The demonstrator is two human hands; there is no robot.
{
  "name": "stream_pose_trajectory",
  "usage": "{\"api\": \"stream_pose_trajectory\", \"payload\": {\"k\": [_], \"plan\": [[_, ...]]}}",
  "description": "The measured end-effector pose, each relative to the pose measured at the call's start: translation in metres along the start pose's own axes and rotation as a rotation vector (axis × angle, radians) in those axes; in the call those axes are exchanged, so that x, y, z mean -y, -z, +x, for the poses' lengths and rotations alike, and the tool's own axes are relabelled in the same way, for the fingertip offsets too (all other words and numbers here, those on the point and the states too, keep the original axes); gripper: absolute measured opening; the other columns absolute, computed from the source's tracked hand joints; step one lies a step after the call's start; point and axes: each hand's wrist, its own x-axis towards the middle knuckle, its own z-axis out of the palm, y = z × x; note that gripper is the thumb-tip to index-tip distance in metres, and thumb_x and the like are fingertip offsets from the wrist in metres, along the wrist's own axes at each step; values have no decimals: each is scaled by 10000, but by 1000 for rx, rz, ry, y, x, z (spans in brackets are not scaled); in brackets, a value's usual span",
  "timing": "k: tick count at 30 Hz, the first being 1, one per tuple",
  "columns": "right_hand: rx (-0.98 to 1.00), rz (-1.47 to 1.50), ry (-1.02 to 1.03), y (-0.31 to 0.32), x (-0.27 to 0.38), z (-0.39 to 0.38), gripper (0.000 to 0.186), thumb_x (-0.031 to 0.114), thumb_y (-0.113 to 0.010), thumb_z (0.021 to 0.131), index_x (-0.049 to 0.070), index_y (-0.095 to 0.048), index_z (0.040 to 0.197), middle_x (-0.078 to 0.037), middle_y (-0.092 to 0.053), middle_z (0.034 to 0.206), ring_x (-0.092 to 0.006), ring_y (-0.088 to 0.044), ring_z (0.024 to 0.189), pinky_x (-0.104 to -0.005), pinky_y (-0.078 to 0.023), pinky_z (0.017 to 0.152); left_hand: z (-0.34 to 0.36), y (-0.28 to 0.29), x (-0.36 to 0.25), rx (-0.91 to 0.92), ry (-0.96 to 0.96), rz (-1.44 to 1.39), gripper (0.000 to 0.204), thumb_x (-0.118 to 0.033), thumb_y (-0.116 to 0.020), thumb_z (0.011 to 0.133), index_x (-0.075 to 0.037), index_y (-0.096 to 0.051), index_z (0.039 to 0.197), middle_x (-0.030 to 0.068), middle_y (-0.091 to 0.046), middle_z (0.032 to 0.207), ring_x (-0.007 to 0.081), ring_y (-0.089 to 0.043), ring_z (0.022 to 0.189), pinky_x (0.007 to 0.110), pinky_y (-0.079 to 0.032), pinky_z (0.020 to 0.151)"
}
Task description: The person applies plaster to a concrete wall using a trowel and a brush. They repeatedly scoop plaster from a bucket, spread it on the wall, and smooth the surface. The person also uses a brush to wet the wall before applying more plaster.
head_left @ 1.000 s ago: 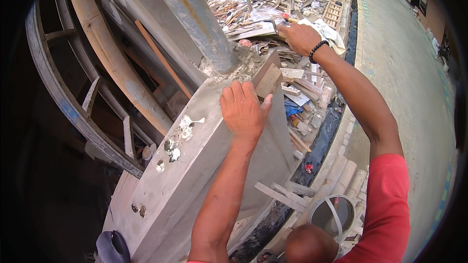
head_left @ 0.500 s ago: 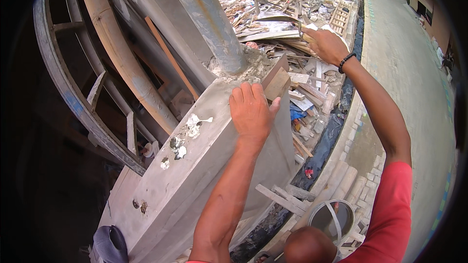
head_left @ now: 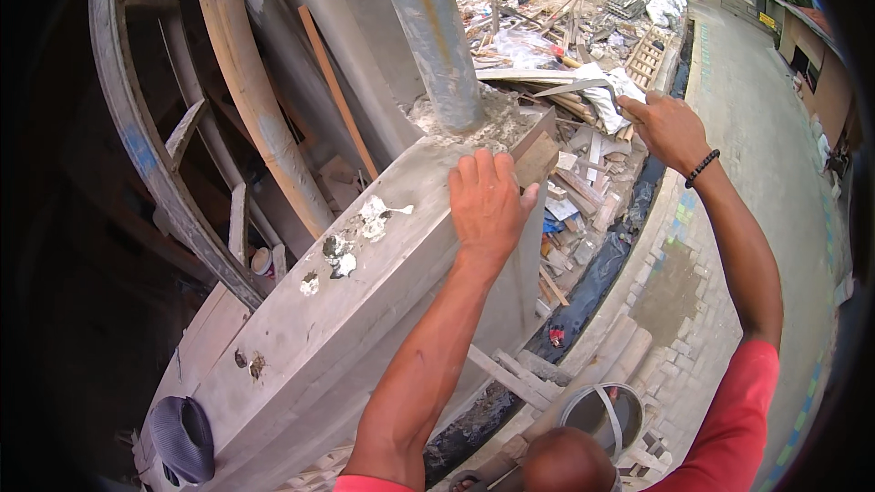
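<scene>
From here I see the bare right hand (head_left: 670,132), fingers clamped on a thin grey metal trowel (head_left: 576,87) beyond the grey concrete ledge (head_left: 301,319), where slackening could drop it, while the left hand (head_left: 489,200) (4 fingers together) rests on top.

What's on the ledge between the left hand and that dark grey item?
In the head view, white splotches and dark patches mark the ledge between the left hand and dark grey item.
</scene>
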Motion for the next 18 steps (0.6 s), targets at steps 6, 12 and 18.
{"api": "stream_pose_trajectory", "payload": {"k": [6,12,18], "plan": [[-72,314,108,6,9,-14,426,114,-625,778,153,-578,1200,-158,-601,821,-330,-602,795,-424,-466,729,-1,3,2,-7,0,-13,468,-341,-813,567,-88,-519,829,62,-446,838,232,-454,817,353,-392,719],[-22,113,-175,0,11,-6,443,117,-649,780,138,-572,1216,-169,-619,855,-344,-593,818,-410,-461,745,-1,3,0,-22,-1,-57,447,-336,-792,597,-92,-514,847,63,-446,853,233,-452,824,359,-385,724],[-28,226,118,-13,33,11,445,173,-620,805,135,-541,1241,-185,-605,826,-345,-603,849,-442,-475,737,-3,6,5,0,8,-52,445,-337,-783,609,-90,-510,858,68,-445,866,236,-445,851,364,-377,746]]}}
